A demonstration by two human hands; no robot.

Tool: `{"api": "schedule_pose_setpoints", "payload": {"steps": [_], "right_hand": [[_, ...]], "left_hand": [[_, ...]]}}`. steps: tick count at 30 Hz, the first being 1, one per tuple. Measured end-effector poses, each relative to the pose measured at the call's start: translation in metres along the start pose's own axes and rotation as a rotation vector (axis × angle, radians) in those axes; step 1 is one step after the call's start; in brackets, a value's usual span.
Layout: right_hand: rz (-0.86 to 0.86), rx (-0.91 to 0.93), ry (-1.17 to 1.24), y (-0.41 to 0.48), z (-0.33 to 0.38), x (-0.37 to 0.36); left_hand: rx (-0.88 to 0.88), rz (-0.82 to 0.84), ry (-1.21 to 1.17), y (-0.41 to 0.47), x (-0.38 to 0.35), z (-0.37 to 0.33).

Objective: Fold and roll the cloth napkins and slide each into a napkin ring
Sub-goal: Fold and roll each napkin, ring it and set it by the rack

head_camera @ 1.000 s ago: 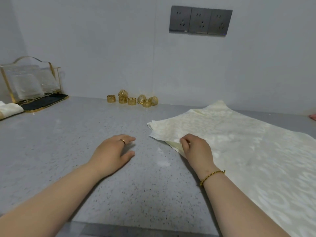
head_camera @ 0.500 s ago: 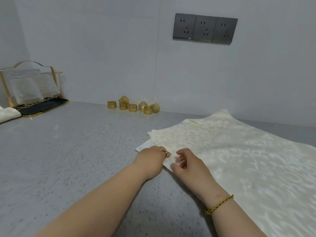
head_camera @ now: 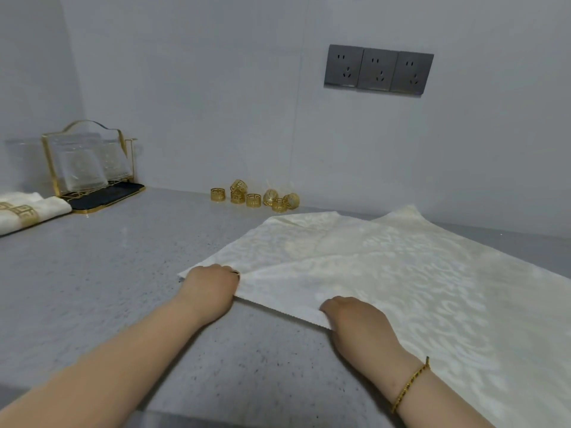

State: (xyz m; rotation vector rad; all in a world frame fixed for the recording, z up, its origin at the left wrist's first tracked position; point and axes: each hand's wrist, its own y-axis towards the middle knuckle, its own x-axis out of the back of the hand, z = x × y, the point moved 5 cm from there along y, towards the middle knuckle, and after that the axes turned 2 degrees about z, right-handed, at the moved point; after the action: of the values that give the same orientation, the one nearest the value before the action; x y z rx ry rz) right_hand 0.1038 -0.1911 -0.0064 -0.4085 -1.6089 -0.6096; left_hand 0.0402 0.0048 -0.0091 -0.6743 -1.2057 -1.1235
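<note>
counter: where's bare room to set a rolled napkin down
Widest bare patch: counter bordered by the finished napkins far left, the gold rings at the back and the spread cloth, running to the near edge. Crowded: the back-left corner around the glass rack, and the right side, covered by cloth.

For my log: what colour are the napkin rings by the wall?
The napkin rings are gold; best in head view.

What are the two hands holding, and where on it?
Both grip the top napkin by its near edge: the left hand near the corner, the right hand further along.
</note>
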Motion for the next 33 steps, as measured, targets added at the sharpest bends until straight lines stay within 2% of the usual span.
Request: {"api": "schedule_pose_setpoints", "payload": {"steps": [4, 10, 13, 18, 22, 25, 28, 33], "right_hand": [[0.038, -0.068, 0.07, -0.02, -0.011, 0.011], [0.16, -0.181, 0.122, -0.047, -0.033, 0.032], [0.24, -0.183, 0.231, -0.059, -0.041, 0.04], [0.417, -0.204, 0.526, -0.087, -0.052, 0.06], [0.344, -0.265, 0.625, -0.089, -0.066, 0.075], [0.268, -0.321, 0.563, -0.078, -0.081, 0.067], [0.154, -0.405, 0.474, -0.067, -0.091, 0.049], [-0.049, -0.511, 0.462, -0.052, -0.106, 0.027]], "left_hand": [[0.033, -0.003, 0.007, -0.037, -0.002, 0.033], [0.064, 0.08, -0.164, -0.084, 0.012, 0.067], [0.055, 0.167, -0.234, -0.099, 0.015, 0.073], [-0.038, 0.36, -0.532, -0.123, 0.028, 0.073], [-0.018, 0.488, -0.644, -0.125, 0.034, 0.073], [0.058, 0.407, -0.676, -0.111, 0.032, 0.08], [0.236, 0.293, -0.685, -0.092, 0.021, 0.091], [0.349, 0.073, -0.827, -0.062, 0.001, 0.091]]}}
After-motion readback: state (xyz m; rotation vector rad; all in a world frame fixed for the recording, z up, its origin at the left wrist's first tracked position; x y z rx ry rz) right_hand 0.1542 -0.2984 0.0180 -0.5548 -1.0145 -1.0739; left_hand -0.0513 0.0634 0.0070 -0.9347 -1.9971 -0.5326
